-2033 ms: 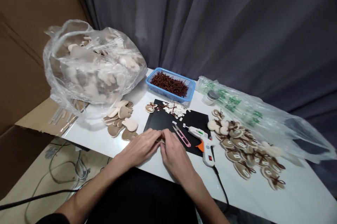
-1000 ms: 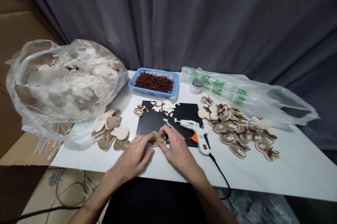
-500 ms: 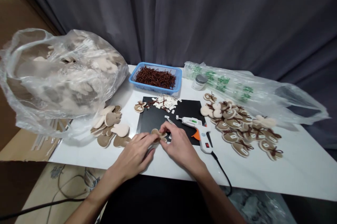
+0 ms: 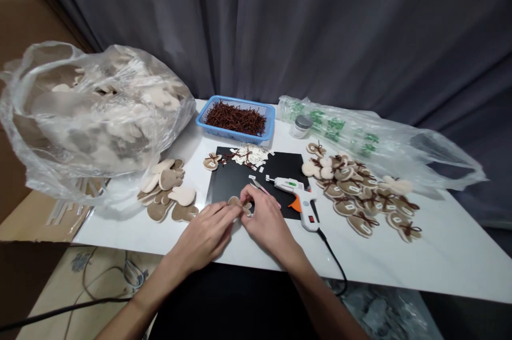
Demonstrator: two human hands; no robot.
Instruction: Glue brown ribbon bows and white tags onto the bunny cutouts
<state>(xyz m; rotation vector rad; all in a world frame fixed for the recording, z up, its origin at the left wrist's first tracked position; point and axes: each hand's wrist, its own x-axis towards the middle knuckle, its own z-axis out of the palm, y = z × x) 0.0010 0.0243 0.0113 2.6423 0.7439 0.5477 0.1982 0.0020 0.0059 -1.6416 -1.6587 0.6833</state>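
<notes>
My left hand [image 4: 206, 233] and my right hand [image 4: 266, 223] meet at the near edge of a black mat [image 4: 256, 180], both pinching a small tan bunny-shaped felt piece [image 4: 239, 203]. Most of the piece is hidden under my fingertips. Pink thread snips [image 4: 262, 189] lie just beyond my right hand. A white glue gun [image 4: 298, 196] with an orange trigger rests to its right on the mat.
A blue basket [image 4: 236, 119] of brown cord bows sits behind the mat. Plain felt pieces [image 4: 166, 191] lie left, finished ones [image 4: 360, 193] right. A big clear bag [image 4: 92, 116] of felt shapes bulges at the left. Another plastic bag [image 4: 384, 148] and a small jar [image 4: 300, 126] are at the back right.
Two seconds ago the camera pointed more to the left; it has swung right and steadied. Both hands have stayed together on the felt piece, shifting only slightly.
</notes>
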